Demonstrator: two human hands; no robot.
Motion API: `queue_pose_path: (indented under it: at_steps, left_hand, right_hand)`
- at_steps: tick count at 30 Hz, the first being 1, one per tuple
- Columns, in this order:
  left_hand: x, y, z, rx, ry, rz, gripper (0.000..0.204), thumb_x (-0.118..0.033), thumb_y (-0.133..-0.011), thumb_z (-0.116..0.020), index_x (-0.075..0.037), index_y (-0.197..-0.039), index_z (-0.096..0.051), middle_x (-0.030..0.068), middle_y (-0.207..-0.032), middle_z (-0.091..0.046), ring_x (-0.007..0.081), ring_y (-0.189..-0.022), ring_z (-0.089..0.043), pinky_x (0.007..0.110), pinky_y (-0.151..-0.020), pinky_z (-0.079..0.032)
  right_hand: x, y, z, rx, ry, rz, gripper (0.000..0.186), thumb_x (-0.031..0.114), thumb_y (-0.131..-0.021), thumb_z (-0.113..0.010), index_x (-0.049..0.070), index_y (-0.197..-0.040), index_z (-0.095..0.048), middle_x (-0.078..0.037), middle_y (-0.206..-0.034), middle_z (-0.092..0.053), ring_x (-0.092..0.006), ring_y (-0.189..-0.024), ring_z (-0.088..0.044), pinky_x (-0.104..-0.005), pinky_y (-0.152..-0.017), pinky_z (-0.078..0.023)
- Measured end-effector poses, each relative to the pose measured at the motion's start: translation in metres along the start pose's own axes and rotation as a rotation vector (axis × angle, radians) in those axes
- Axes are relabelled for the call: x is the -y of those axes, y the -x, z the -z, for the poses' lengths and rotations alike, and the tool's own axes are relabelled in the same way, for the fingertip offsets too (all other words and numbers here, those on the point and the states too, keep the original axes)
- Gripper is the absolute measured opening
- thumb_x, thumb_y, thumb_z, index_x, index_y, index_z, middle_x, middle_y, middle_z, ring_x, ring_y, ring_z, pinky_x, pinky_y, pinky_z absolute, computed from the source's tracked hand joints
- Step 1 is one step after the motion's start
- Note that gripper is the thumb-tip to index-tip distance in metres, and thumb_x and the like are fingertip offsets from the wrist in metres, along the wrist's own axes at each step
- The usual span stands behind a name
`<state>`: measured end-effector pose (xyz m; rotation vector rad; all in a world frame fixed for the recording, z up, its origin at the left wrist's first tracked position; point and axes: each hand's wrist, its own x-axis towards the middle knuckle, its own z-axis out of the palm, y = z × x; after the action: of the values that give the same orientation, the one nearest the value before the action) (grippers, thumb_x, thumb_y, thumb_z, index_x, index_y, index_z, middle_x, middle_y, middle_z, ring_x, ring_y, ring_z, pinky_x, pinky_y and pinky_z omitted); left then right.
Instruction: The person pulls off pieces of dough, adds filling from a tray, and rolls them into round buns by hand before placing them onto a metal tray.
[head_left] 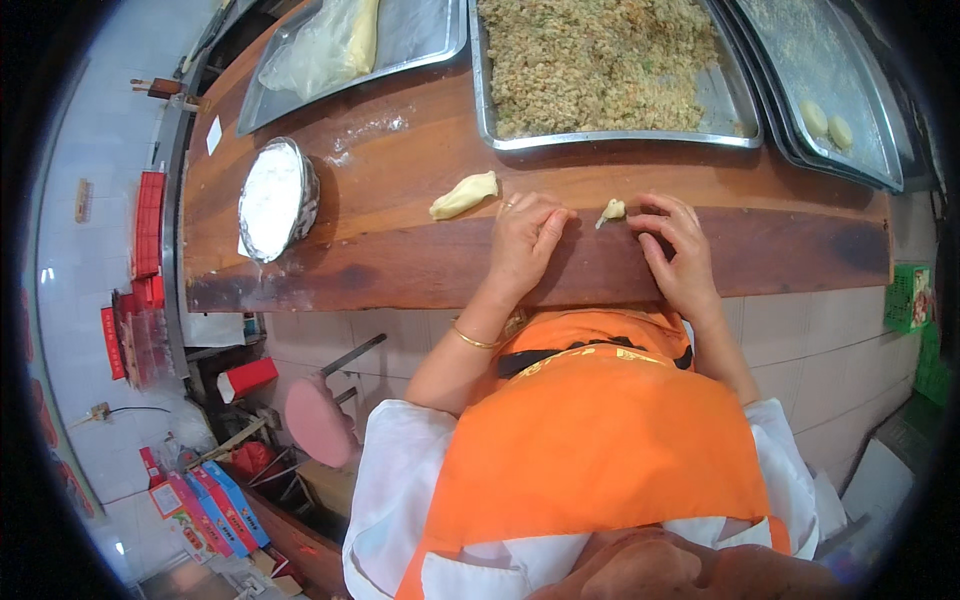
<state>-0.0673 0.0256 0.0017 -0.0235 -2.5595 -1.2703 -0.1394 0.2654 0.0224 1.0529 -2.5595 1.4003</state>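
Observation:
Along the near part of the wooden table [420,255], both my hands rest side by side. My left hand [525,237] is closed, fingers curled and thumb drawn up to the index finger; whatever lies inside, if anything, is hidden. Close beside its knuckles lies a longish piece of pale yellow dough [463,196]. My right hand [677,243] is open, its thumb apart from the bent fingers. Just off its fingertips sits a small dough lump [612,209] with a thin whitish tail, between the two hands.
Beyond my hands stands a metal tray [620,139] of crumbly brown filling [600,65]. Stacked trays [868,165] at right hold small dough rounds [838,130]. A flour-filled bowl [275,200] stands left, below a tray [420,52] with dough in plastic [330,50]. A pink stool [320,420] is below.

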Motion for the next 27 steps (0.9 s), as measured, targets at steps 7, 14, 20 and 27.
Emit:
queue_pose_path:
  at_steps: [7, 14, 20, 27]
  left_hand:
    - [-0.01, -0.025, 0.018, -0.096, 0.221, 0.152, 0.031, -0.02, -0.098, -0.054, -0.001, -0.118, -0.067, 0.0157, -0.114, -0.066, 0.0319, -0.109, -0.057, 0.042, -0.101, -0.04]
    - [-0.013, -0.057, -0.005, -0.102, -0.682, 0.0, 0.065, -0.025, -0.101, -0.049, -0.009, -0.158, -0.023, 0.02, -0.165, -0.01, 0.0389, -0.152, -0.007, 0.057, -0.119, -0.009]
    - [-0.014, -0.051, -0.008, 0.046, -0.812, 0.063, 0.071, -0.026, -0.099, -0.054, -0.02, -0.16, -0.02, 0.0201, -0.166, -0.001, 0.0396, -0.153, 0.001, 0.063, -0.118, -0.004]
    - [0.006, -0.042, 0.002, 0.061, -0.91, 0.066, 0.073, -0.036, -0.096, -0.057, -0.021, -0.16, -0.024, 0.0203, -0.166, -0.003, 0.0362, -0.154, -0.001, 0.061, -0.118, -0.003]
  right_hand:
    - [-0.005, 0.005, 0.013, -0.087, -0.064, 0.003, 0.019, -0.003, -0.082, -0.065, 0.006, -0.098, -0.07, -0.012, -0.121, -0.064, -0.0329, -0.117, -0.057, -0.0418, -0.1, -0.045]
    - [-0.015, 0.015, 0.024, -0.164, -0.092, -0.032, 0.018, -0.004, -0.082, -0.065, 0.006, -0.097, -0.07, -0.011, -0.119, -0.065, -0.033, -0.115, -0.058, -0.0412, -0.098, -0.046]
    - [-0.023, 0.022, 0.026, -0.221, -0.112, -0.045, 0.018, -0.004, -0.082, -0.065, 0.006, -0.095, -0.07, -0.012, -0.117, -0.066, -0.0332, -0.114, -0.059, -0.0411, -0.096, -0.048]
    - [-0.028, 0.016, 0.014, -0.338, -0.083, 0.017, 0.021, -0.003, -0.078, -0.062, 0.008, -0.095, -0.069, -0.012, -0.116, -0.065, -0.0336, -0.111, -0.059, -0.0439, -0.097, -0.047]
